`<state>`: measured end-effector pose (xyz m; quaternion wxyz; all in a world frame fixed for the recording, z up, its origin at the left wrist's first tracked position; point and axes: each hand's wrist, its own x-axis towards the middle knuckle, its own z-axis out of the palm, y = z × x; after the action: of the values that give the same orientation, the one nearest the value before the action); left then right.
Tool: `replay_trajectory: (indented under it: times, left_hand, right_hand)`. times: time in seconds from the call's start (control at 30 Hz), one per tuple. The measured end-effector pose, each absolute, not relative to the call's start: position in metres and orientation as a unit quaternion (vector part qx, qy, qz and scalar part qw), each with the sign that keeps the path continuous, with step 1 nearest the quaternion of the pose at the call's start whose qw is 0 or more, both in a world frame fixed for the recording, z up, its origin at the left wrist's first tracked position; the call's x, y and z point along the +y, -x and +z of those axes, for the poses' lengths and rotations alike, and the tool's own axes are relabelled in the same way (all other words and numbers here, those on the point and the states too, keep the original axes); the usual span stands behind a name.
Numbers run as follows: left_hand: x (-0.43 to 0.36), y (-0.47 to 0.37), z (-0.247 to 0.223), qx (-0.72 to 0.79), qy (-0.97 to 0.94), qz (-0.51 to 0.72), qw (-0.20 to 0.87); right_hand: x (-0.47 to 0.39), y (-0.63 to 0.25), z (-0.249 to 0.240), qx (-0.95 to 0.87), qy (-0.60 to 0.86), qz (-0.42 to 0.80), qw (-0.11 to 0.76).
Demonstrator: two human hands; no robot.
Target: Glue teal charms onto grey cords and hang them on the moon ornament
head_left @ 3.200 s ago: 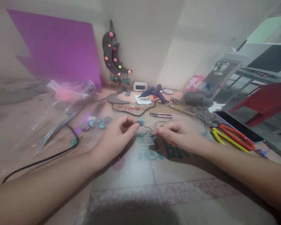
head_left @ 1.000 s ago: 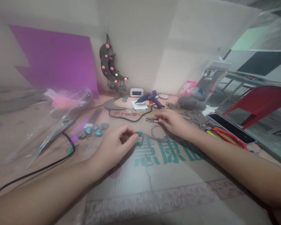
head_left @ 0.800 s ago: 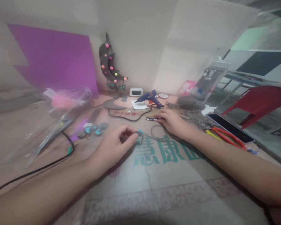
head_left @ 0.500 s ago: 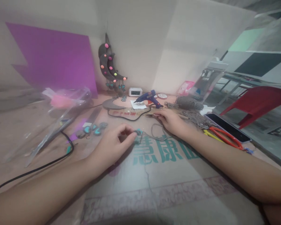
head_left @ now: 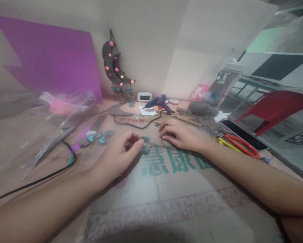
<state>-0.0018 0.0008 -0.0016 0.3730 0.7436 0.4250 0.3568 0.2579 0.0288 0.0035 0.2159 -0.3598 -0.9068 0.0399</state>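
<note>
My left hand (head_left: pixel 127 146) pinches a small grey-and-teal piece (head_left: pixel 146 138) between thumb and fingertips. A thin grey cord (head_left: pixel 168 146) runs from that piece toward my right hand (head_left: pixel 178 135). My right hand is low over the table, its fingers loosely curled and apart above the cord. Just beyond its fingertips show the metal tips of a slim tool (head_left: pixel 157 125); the rest is hidden behind the hand. Several similar grey-and-teal pieces (head_left: pixel 102 139) lie left of my left hand.
A blue glue gun (head_left: pixel 158 102) rests on white paper, its black cable (head_left: pixel 133 126) crossing the table. Behind are a grey crescent (head_left: pixel 118 110) and a white clock (head_left: pixel 144 97). Grey yarn (head_left: pixel 202 108), orange-handled pliers (head_left: pixel 242 145) and a phone (head_left: pixel 245 134) lie right.
My right hand has come off the slim tool and moved nearer, over the grey cord. My left hand keeps its pinch on the small piece. The view has shifted slightly.
</note>
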Motion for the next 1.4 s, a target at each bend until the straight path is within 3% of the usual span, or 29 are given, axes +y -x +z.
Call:
replay_trajectory:
  times: [0.23,0.63,0.73,0.9,1.03,1.23,1.4]
  left_hand:
    - [0.003,0.002,-0.002,0.423,-0.754,0.342,0.368]
    - [0.002,0.002,-0.003,0.405,-0.755,0.343,0.385]
    - [0.002,0.002,-0.003,0.407,-0.757,0.344,0.379]
    - [0.001,0.002,-0.002,0.394,-0.766,0.358,0.36]
    - [0.001,0.002,-0.002,0.386,-0.777,0.357,0.347]
    - [0.003,0.002,-0.003,0.398,-0.777,0.354,0.334]
    - [0.002,0.002,-0.003,0.403,-0.775,0.348,0.342]
  right_hand:
    - [0.017,-0.247,0.002,-0.851,0.452,0.057,0.262]
    - [0.023,-0.249,0.0,-0.838,0.414,-0.03,0.355]
    - [0.009,-0.237,0.01,-0.803,0.458,0.071,0.375]
    - [-0.023,-0.209,0.013,-0.706,0.446,0.421,0.355]
    - [-0.029,-0.203,0.008,-0.684,0.435,0.483,0.33]
    - [-0.023,-0.208,0.007,-0.725,0.456,0.381,0.348]
    - [-0.009,-0.224,0.018,-0.792,0.462,0.17,0.361]
